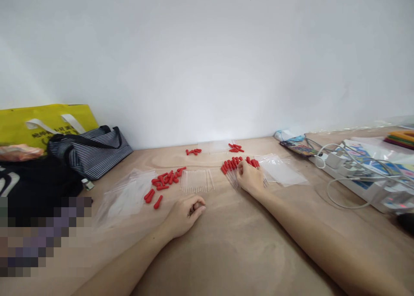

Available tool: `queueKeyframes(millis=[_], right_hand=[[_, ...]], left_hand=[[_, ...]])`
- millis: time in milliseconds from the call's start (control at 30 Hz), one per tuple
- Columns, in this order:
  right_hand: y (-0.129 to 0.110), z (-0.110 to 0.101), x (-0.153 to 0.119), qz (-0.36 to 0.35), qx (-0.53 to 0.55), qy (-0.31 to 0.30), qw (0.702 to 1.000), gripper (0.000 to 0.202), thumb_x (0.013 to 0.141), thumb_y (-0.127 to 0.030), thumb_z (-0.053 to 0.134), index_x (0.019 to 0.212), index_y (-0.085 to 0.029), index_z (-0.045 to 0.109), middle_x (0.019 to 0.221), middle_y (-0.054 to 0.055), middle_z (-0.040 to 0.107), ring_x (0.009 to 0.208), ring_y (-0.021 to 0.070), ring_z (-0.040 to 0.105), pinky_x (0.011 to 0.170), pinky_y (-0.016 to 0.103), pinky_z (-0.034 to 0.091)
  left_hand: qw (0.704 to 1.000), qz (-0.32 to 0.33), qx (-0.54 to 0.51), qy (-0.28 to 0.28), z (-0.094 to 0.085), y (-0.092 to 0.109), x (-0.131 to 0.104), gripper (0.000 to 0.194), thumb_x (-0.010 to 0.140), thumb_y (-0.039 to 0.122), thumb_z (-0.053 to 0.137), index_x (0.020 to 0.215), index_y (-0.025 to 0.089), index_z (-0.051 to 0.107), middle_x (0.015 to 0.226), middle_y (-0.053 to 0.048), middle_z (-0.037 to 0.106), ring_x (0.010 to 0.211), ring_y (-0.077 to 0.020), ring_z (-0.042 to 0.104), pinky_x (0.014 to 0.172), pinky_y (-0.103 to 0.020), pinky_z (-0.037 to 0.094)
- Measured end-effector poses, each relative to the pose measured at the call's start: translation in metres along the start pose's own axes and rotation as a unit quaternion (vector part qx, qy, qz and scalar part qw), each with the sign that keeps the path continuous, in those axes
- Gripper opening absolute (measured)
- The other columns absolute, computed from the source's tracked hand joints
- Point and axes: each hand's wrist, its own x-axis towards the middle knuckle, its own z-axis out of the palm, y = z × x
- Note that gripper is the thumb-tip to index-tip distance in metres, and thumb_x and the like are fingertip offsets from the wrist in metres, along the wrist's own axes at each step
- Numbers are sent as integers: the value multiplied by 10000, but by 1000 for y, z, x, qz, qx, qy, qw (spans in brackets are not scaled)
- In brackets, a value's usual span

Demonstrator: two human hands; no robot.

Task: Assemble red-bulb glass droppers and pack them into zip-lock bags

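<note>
Red-topped droppers could roll askew if the right hand, its grip impossible to tell, nudges them, while the left hand curls loosely, seemingly empty.

Hands: two, left hand and right hand. Loose red bulbs, near-left pile: a dozen or more, overlapping, exact count unsure; nearest three are one pair plus one single. Far clusters: two, left cluster and right cluster, roughly five each. Clear tubes: one row, over ten. Red-topped droppers: about ten showing, others possibly hidden. Yellow bag: one. Striped bag: one. Small bottle: one.
</note>
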Motion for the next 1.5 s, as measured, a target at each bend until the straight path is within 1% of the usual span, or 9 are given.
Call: queueKeyframes(millis=[300, 433, 533, 733, 867, 1033, 1200, 1367, 1500], right_hand=[[3, 3, -5, -48, 16, 26, 998, 170, 774, -247, 432, 795, -173, 584, 793, 47, 633, 772, 174, 547, 762, 332, 225], [-10, -1, -13, -95, 48, 6, 994, 166, 781, -256, 433, 760, -176, 576, 778, 37, 637, 759, 169, 558, 741, 316, 263], [-24, 3, -17, -132, 86, -51, 986, 140, 769, -206, 432, 780, -163, 564, 795, 55, 628, 754, 157, 562, 679, 268, 316], [-58, 18, -16, -105, 89, -123, 983, 208, 745, -184, 452, 930, -102, 496, 899, 147, 590, 836, 207, 560, 659, 279, 381], [-75, 20, -14, -69, 67, -150, 984, 247, 757, -163, 438, 993, -90, 442, 947, 182, 572, 858, 232, 571, 664, 310, 407], [-85, 19, -14, -43, 15, -163, 986, 256, 759, -98, 414, 1013, -75, 440, 924, 194, 585, 855, 252, 591, 659, 325, 424], [-79, 11, -20, -76, -11, -148, 986, 341, 728, -32, 374, 1059, -36, 452, 959, 213, 567, 838, 252, 585, 644, 323, 428], [-39, 2, -32, -199, 18, -114, 973, 369, 709, -16, 381, 1062, -65, 476, 976, 175, 516, 886, 222, 506, 757, 336, 400], [-4, -5, -44, -291, 113, -105, 944, 289, 766, -38, 346, 1002, -110, 497, 923, 116, 479, 850, 177, 472, 766, 302, 397]], left_hand=[[1000, 14, 12, 9, 1, -1, -3, 120, 789, 234, 451, 795, 174, 555, 670, 0, 544, 596, -120, 516, 554, -217, 414], [990, -12, 108, 94, -7, -14, -7, 110, 793, 271, 444, 813, 181, 504, 723, -18, 553, 670, -162, 540, 624, -274, 433], [954, -78, 241, 158, -20, -24, -11, 135, 771, 291, 462, 816, 164, 469, 804, -67, 542, 781, -227, 530, 705, -343, 424], [900, -238, 358, 75, -38, -27, -21, 251, 804, 345, 411, 904, 121, 465, 914, -135, 512, 840, -284, 524, 676, -347, 424], [892, -275, 357, 24, -40, -29, -22, 210, 847, 225, 327, 962, 106, 455, 948, -142, 542, 859, -271, 549, 707, -345, 417], [905, -241, 347, 53, -34, -41, -21, 270, 830, 125, 324, 1063, 86, 454, 980, -158, 557, 913, -273, 545, 734, -357, 425], [952, -104, 238, 161, -25, -45, -21, 235, 828, 197, 367, 976, 136, 540, 880, -99, 558, 853, -222, 553, 745, -330, 447], [971, -33, 151, 185, -19, -33, -20, 230, 840, 250, 354, 862, 169, 567, 838, -63, 562, 784, -192, 557, 705, -311, 456], [987, -19, 70, 144, -10, -17, -13, 185, 844, 262, 368, 862, 176, 531, 815, -44, 598, 766, -180, 568, 688, -300, 455]])
